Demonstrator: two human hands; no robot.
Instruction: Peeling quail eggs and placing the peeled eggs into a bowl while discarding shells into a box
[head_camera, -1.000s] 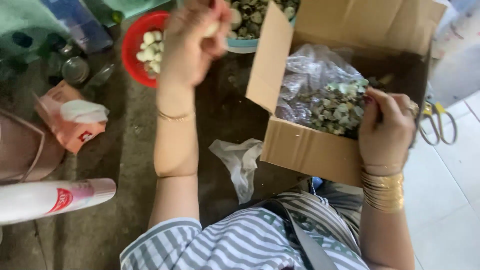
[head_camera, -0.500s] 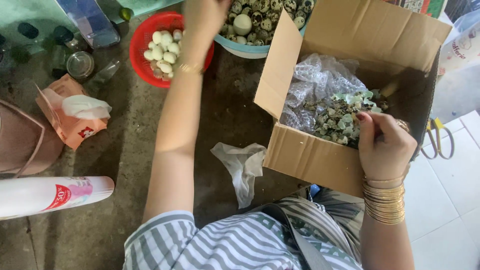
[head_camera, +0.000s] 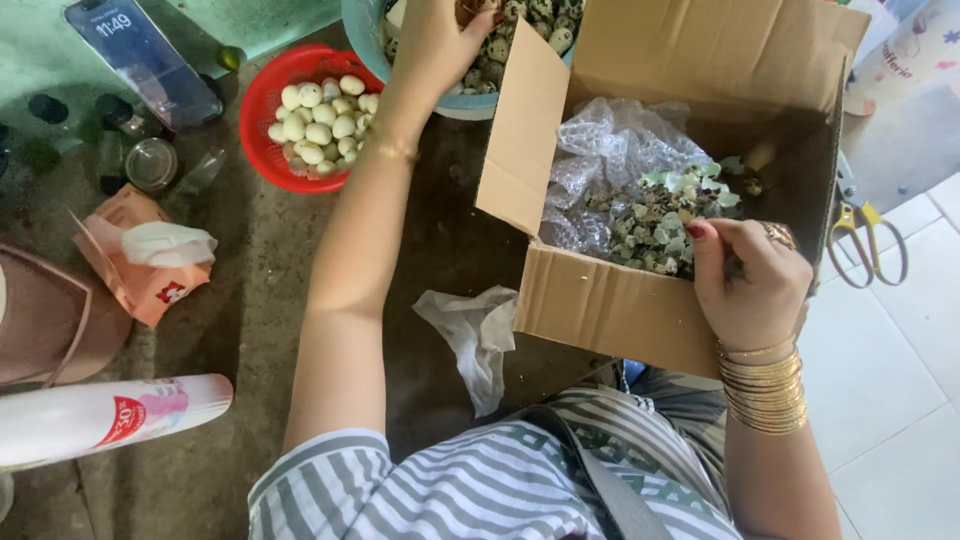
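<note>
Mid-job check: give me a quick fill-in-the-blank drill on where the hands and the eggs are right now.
1. The left hand reaches into the light blue bowl of ____ eggs.
2. The peeled white eggs lie in a ____ basket.
3. The right hand rests at the edge of the cardboard ____, above the broken shells.
4. On the white tiles right of the box lies a pair of ____.

Missing words: speckled; red; box; scissors

Soft even daylight, brighter at right; sharp focus, faint shadows, slight edge distortion.
</note>
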